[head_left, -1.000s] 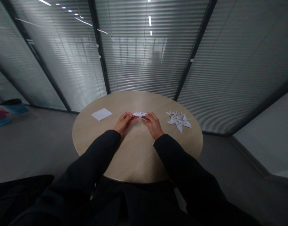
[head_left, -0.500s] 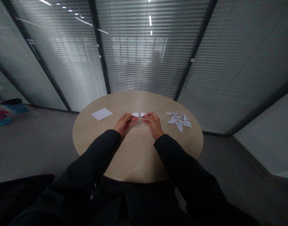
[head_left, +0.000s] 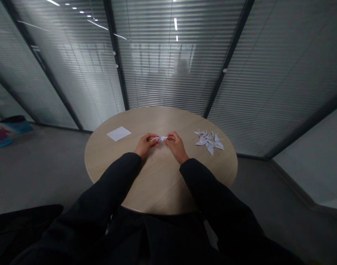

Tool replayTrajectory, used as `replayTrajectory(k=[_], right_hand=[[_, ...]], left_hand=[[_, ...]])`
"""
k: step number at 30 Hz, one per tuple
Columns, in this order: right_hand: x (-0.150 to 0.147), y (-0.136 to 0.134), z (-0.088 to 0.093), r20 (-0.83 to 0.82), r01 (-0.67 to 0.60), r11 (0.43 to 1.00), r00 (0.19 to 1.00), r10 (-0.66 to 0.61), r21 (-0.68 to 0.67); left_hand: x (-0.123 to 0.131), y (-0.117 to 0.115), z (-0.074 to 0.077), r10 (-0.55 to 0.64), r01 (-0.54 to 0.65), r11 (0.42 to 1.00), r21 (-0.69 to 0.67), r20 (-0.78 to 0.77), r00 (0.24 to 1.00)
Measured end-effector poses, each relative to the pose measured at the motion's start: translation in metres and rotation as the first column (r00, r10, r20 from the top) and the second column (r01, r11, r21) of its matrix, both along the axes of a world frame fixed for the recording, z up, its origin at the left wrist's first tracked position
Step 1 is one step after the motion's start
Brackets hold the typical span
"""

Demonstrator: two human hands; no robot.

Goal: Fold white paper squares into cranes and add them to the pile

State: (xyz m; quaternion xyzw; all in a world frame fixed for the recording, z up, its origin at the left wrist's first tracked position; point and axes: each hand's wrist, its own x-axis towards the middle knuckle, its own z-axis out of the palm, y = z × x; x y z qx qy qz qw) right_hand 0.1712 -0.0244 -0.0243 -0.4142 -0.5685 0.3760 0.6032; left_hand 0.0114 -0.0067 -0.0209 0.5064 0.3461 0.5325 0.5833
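Note:
Between my hands, over the middle of the round table, is a small folded white paper piece (head_left: pixel 162 138). My left hand (head_left: pixel 147 144) pinches its left end between thumb and fingers. On the other side my right hand (head_left: pixel 175 145) grips the right end the same way. Fingers cover much of the paper, so its exact shape is hard to make out. To the right lies a cluster of several folded paper cranes (head_left: pixel 209 140). Left of my hands a flat sheet or stack of white paper (head_left: pixel 119 134) rests on the tabletop.
The round wooden table (head_left: pixel 157 195) stands close to a glass partition with blinds (head_left: pixel 168 88). On the floor at far left are a blue bin (head_left: pixel 21 126) and a blue and red object (head_left: pixel 0 137). A dark chair-like shape (head_left: pixel 27 228) is at lower left.
The folded paper has dropped slightly toward me and shows less of its width. My fingers have closed in on it, and the right hand has shifted a little left.

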Motion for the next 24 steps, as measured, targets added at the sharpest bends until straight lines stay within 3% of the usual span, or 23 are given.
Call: replayTrajectory(k=[3,8,12,15,19,24], right_hand=[[0.0,-0.001,-0.002,0.181,0.08,0.993,0.979,-0.094,0.081],[0.003,0.001,-0.007,0.287,0.019,0.998,0.957,-0.037,0.065],[0.006,0.004,-0.006,0.078,-0.14,0.987,0.986,0.146,-0.075],[0.007,0.001,0.0,-0.141,-0.291,0.94,0.953,0.269,-0.179],[0.006,-0.008,0.01,-0.303,-0.465,0.873,0.861,0.408,-0.148],[0.002,-0.014,0.015,-0.339,-0.512,0.851,0.825,0.452,-0.113]], left_hand=[[0.0,0.002,-0.001,-0.008,0.012,0.999,0.051,-0.072,0.997],[-0.001,0.002,-0.003,0.012,-0.004,0.997,0.082,-0.1,0.995],[-0.004,0.002,-0.001,-0.016,0.016,1.0,0.0,-0.035,0.999],[-0.005,-0.001,0.002,-0.078,0.085,0.993,-0.081,0.077,0.994],[-0.004,-0.006,0.007,-0.159,0.198,0.969,-0.147,0.238,0.958],[-0.004,-0.008,0.009,-0.227,0.276,0.953,-0.126,0.307,0.924]])
